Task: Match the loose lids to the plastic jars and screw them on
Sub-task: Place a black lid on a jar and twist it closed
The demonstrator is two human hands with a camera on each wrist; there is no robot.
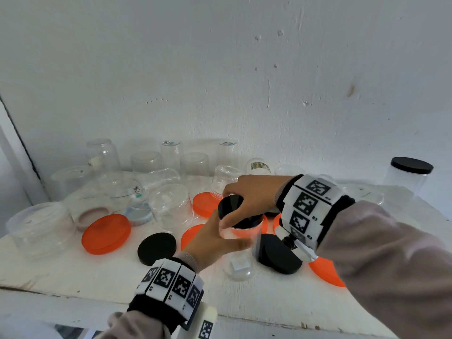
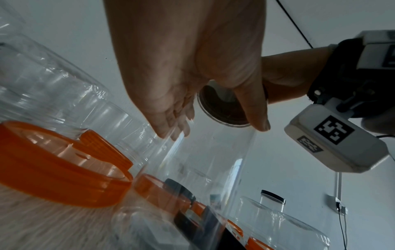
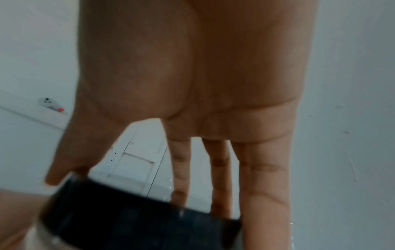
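A clear plastic jar [image 1: 241, 253] stands upright on the white table [image 1: 73, 270]. My left hand [image 1: 220, 234] grips its side, thumb in front and fingers wrapped behind. A black lid [image 1: 227, 207] sits on the jar's mouth, slightly tilted. From above, my right hand [image 1: 241, 201] grips this lid by its rim with thumb and fingers. In the left wrist view the left hand [image 2: 215, 128] holds the jar [image 2: 213, 160], and the lid [image 2: 222, 110] shows from below through the clear wall. The right wrist view shows the right hand [image 3: 136, 191] with its fingers curled round the lid [image 3: 138, 218].
Loose orange lids [image 1: 106, 234] and black lids [image 1: 156, 248] lie around the jar, one black lid [image 1: 278, 255] just to its right. Several upturned clear jars [image 1: 171, 209] crowd the back left. A capped jar [image 1: 408, 177] stands at the far right by the wall.
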